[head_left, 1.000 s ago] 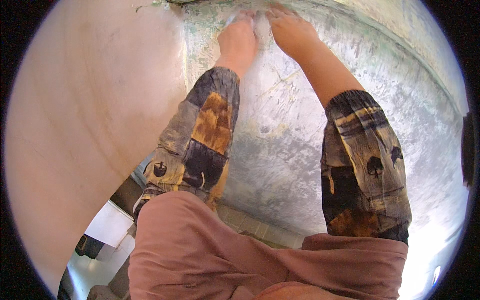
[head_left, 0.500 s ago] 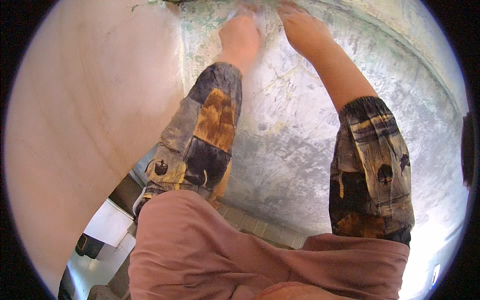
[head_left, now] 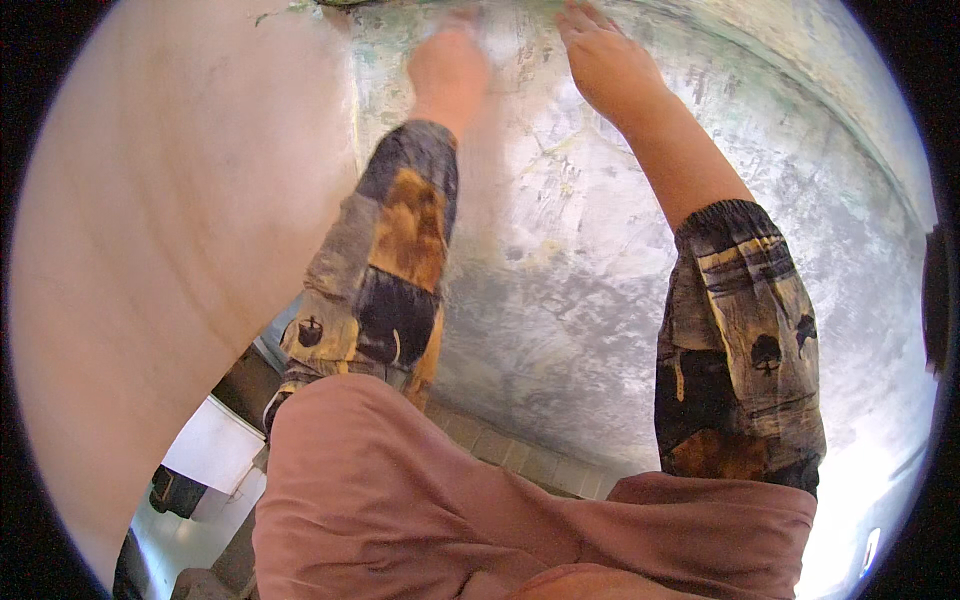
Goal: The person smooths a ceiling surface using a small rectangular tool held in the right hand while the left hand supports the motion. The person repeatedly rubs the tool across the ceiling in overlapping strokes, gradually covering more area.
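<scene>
Both my arms reach up to a stained, patchy grey-white wall (head_left: 560, 240), in sleeves with a black, brown and grey pattern. My right hand (head_left: 612, 70) lies near the top of the view, its fingers stretched out against the wall surface and holding nothing that shows. My left hand (head_left: 450, 75) is smeared by motion in front of the wall, close to the corner. Its fingers blur into the wall, so anything in them cannot be made out.
A smooth pinkish-beige wall (head_left: 190, 200) meets the stained one at a corner on the left. Low on the left are a white panel (head_left: 212, 440) and a dark object (head_left: 178, 493). Tiles (head_left: 500, 445) run below the wall; bright light falls at lower right.
My left hand and forearm have moved left, toward the corner. My right hand stays in nearly the same place on the wall.
</scene>
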### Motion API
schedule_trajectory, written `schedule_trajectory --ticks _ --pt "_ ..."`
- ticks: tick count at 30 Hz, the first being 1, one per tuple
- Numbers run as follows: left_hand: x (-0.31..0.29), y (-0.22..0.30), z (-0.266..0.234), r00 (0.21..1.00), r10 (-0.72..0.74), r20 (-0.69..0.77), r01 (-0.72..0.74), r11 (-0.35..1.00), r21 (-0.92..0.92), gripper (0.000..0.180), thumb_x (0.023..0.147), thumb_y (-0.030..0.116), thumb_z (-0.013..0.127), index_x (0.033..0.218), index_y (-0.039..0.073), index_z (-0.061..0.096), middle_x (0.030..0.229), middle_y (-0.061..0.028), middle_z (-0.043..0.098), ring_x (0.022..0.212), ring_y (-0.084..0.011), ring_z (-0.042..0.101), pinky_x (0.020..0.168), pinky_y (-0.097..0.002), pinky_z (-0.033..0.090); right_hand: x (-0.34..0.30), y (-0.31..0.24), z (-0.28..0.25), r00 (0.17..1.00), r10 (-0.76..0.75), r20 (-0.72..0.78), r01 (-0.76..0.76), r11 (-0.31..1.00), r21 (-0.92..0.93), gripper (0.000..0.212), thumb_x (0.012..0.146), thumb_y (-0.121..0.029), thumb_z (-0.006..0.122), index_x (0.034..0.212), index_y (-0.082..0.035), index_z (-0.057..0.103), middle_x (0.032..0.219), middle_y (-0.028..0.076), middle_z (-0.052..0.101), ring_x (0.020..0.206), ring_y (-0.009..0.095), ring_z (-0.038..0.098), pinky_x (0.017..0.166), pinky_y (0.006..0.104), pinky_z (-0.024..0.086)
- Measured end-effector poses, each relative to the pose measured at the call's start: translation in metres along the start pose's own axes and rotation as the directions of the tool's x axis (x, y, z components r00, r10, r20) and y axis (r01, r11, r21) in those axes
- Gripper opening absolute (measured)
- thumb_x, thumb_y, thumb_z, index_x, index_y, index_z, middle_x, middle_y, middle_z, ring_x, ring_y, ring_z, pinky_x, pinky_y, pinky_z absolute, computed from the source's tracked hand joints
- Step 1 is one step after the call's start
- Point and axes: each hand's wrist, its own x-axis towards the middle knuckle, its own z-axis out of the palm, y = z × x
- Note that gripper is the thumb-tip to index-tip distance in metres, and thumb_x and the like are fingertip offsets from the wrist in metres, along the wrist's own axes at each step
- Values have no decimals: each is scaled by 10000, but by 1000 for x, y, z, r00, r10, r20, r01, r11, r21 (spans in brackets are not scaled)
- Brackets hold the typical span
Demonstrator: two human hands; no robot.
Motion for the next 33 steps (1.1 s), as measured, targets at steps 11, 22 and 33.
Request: schedule_trajectory --ticks 11,22,33 --pt "-41 15 -1 979 204 -31 -206 971 -121 353 887 118 538 1225 113 639 1159 -150 663 1003 -378 651 860 -475 534 -1 3 10 1000 16 -6 -16 999 -40 407 868 -64 469 1248 56 554 1317 196 541 1274 330 480 1043 384 445" --pt "-54 -14 7 1000 18 15 -15 985 -174 406 917 151 519 1318 141 581 1091 -190 676 979 -401 649 856 -489 519 -2 4 10 999 -2 39 5 996 -88 415 851 -36 473 1246 67 549 1346 228 522 1288 357 462 1071 400 416" --pt "-42 -45 12 969 -240 60 246 960 -132 383 951 140 472 1317 133 586 1364 -117 573 1145 -354 602 951 -455 495 1 -3 -1 999 -43 20 45 992 -114 423 846 -24 479 1254 66 547 1346 252 523 1291 360 469 1081 399 407"
